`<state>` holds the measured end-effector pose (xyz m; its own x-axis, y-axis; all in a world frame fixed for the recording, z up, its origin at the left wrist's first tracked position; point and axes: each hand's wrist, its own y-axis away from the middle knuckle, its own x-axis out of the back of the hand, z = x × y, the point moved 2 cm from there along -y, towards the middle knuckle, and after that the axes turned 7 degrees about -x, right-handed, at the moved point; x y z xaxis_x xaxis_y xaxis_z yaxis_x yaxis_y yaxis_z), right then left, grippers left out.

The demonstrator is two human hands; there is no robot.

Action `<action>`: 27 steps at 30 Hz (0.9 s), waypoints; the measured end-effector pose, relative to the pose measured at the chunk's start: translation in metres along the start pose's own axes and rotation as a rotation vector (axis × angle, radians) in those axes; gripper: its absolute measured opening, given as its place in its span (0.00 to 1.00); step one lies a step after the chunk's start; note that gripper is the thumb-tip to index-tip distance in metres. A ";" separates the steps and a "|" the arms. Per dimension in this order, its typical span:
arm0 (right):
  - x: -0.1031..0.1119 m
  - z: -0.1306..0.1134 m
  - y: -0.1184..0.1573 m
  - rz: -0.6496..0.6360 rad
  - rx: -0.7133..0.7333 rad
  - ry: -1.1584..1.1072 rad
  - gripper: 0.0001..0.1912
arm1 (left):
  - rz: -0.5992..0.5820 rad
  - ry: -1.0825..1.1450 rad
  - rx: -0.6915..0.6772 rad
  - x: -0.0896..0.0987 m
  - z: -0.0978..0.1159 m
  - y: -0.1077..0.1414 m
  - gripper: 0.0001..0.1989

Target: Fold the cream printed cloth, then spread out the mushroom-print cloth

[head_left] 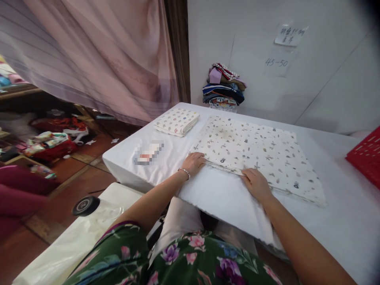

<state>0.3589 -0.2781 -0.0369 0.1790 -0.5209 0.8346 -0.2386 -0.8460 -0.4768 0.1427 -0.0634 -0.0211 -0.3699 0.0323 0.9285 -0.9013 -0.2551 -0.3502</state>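
A white cloth printed with small grey and olive motifs (249,146) lies folded flat in several layers on the white-covered table (341,233). At its near left corner my left hand (194,163) is closed on the layered edge. Farther right along the same near edge, my right hand (257,184) pinches the layers between thumb and fingers. The fingertips of both hands are partly hidden. A smaller folded cloth with grey, red and blue prints (177,122) rests at the far left of the table, apart from my hands.
Against the wall rises a stack of folded fabrics (225,87). A red slatted basket (366,154) stands at the right edge. On the table's left lies a blurred-out item (148,152). A black round object (86,206) sits on a lower covered surface. Pink curtain (118,51) hangs behind.
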 end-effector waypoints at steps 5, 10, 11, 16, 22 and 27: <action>0.000 0.000 -0.001 -0.021 -0.002 -0.008 0.13 | 0.005 0.019 0.006 -0.003 -0.002 -0.002 0.13; 0.001 0.000 -0.001 -0.018 0.002 -0.017 0.12 | 0.022 0.033 -0.008 -0.007 -0.001 -0.006 0.12; 0.001 0.000 -0.001 -0.016 0.004 -0.018 0.12 | 0.031 0.042 -0.009 -0.007 -0.001 -0.005 0.12; 0.000 0.000 -0.001 -0.020 0.001 -0.007 0.12 | 0.078 0.068 -0.042 -0.006 -0.001 -0.001 0.10; 0.001 0.000 -0.001 -0.028 -0.005 0.000 0.13 | 0.041 0.033 -0.122 -0.007 0.006 -0.008 0.10; 0.001 -0.001 -0.002 -0.025 -0.004 -0.001 0.13 | 0.002 0.021 -0.209 -0.015 0.022 -0.025 0.11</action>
<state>0.3584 -0.2773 -0.0348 0.1857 -0.4999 0.8459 -0.2376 -0.8582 -0.4550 0.1756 -0.0785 -0.0240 -0.3748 0.0523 0.9256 -0.9267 -0.0496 -0.3724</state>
